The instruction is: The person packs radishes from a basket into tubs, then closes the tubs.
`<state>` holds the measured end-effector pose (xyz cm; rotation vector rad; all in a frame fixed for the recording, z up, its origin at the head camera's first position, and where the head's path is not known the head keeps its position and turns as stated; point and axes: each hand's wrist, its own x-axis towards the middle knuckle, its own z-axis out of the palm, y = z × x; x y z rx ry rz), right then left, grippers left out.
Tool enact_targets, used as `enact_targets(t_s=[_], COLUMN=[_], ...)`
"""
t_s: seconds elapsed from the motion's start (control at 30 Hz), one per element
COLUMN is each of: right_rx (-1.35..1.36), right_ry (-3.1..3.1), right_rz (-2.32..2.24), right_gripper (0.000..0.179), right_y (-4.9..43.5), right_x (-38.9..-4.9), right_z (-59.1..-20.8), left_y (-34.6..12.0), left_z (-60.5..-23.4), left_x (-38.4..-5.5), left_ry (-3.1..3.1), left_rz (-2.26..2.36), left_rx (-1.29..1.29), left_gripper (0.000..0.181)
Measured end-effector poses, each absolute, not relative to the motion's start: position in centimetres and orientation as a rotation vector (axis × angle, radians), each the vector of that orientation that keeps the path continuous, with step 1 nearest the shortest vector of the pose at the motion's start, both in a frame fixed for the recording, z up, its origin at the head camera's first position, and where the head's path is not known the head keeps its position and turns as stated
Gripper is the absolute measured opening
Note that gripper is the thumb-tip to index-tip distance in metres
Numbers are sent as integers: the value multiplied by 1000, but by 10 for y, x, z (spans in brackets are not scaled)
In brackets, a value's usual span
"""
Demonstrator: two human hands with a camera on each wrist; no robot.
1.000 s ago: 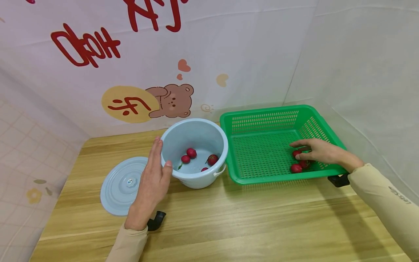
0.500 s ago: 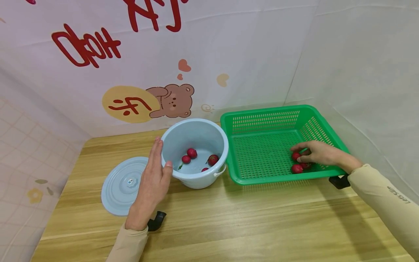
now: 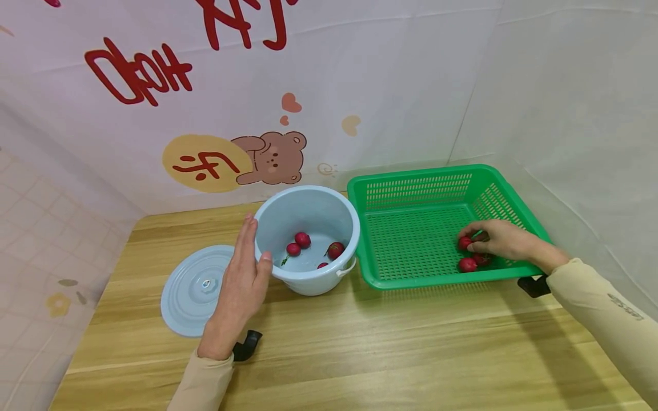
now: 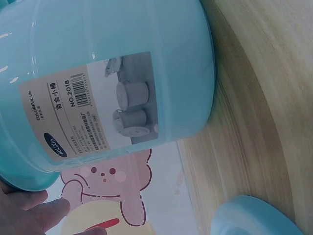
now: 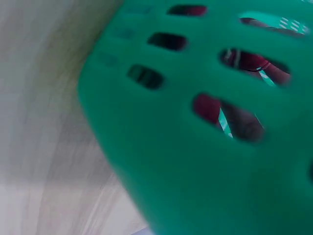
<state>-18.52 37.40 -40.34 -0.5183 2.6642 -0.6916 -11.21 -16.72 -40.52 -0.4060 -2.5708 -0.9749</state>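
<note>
In the head view my right hand (image 3: 501,238) reaches over the near right corner of the green plastic basket (image 3: 406,283) and pinches a red radish (image 3: 465,243) between thumb and fingers. Two more radishes lie close below it, one of them a radish (image 3: 468,264) nearer the front wall. My left hand (image 3: 239,288) rests with straight fingers against the rim of the light blue bucket (image 3: 308,285). Several radishes (image 3: 303,240) lie on the bucket's floor. The left wrist view has the bucket's labelled side (image 4: 88,107); through the basket's slots (image 5: 252,61) the right wrist view gives only glimpses of red.
A round light blue lid (image 3: 190,297) lies on the wooden table (image 3: 349,354), left of the bucket and partly behind my left hand. The bucket stands against the basket's left side. A white printed curtain (image 3: 411,85) hangs close behind both.
The fingers of my right hand have closed onto one radish in the basket, having hovered loosely over it before. My left hand has stayed at the bucket's rim.
</note>
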Motion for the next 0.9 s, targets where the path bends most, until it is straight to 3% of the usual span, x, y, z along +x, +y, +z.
enact_targets(t_s=[0.47, 0.9], right_rx=[-459, -564], right_ry=[2781, 2820], right_rz=[-781, -952], right_gripper=[36, 35], right_y=[375, 370], right_x=[-173, -146], right_z=[-378, -364], left_y=[-167, -167], left_z=[-406, -406], left_x=[-112, -113], left_ry=[-2569, -2551], left_rz=[-981, -978], left_rx=[-390, -413], left_gripper=[65, 65])
